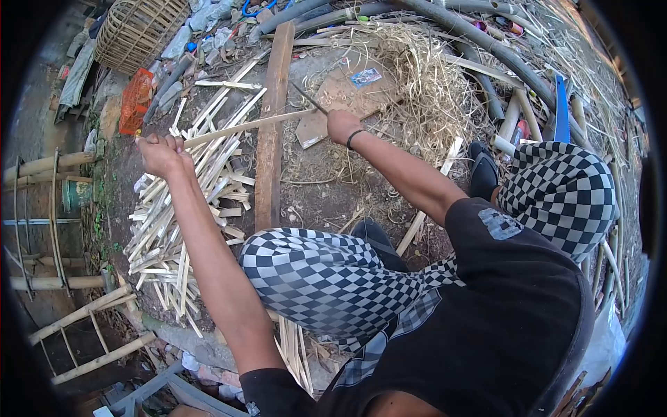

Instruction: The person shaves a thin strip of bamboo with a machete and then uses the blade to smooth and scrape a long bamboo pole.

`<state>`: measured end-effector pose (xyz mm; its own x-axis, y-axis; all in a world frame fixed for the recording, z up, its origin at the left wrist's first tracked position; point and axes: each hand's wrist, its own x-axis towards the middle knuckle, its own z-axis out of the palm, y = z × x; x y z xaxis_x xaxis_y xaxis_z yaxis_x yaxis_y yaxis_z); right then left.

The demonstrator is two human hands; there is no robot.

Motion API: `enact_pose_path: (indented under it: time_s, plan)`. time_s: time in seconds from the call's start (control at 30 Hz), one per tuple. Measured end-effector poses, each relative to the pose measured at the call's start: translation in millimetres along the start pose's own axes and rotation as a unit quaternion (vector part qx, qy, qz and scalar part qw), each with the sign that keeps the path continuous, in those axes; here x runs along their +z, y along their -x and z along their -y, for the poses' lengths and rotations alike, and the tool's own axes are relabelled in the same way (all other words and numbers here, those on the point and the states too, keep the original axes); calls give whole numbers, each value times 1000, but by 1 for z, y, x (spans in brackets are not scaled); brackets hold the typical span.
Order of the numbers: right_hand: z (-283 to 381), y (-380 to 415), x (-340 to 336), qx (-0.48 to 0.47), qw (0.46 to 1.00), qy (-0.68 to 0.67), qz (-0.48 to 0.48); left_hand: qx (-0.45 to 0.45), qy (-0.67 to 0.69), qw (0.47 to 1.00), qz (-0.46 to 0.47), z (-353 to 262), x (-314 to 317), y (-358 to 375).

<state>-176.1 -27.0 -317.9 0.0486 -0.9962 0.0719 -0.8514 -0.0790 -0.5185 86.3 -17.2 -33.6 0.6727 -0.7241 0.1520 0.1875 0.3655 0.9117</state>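
Observation:
My left hand is closed on one end of a long pale bamboo strip, which reaches right across a wooden plank. My right hand grips a knife, its dark thin blade pointing up and left and meeting the strip's other end. The knife's handle is hidden in my fist. Beneath that hand lies a flat brown board on the ground. A heap of split bamboo strips spreads below and beside my left forearm.
Curly shavings pile up at the upper right, near thick bamboo poles and a blue saw. An orange crate and a woven basket stand at upper left. Bamboo ladder-like frames lie at lower left.

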Motion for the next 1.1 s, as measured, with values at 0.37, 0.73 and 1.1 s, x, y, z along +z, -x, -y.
enact_pose_path:
  time_s: [0.37, 0.73, 1.1]
  plan:
    - [-15, 31, -13, 46, 997, 13, 62, -13, 9, 1000, 6, 4, -6, -3]
    - [-13, 16, 28, 20, 996, -85, 7, -48, 45, 971, 228, -11, -7, 19]
    - [16, 29, 3, 62, 994, -78, 37, -38, 33, 984, 169, -7, 2, 15]
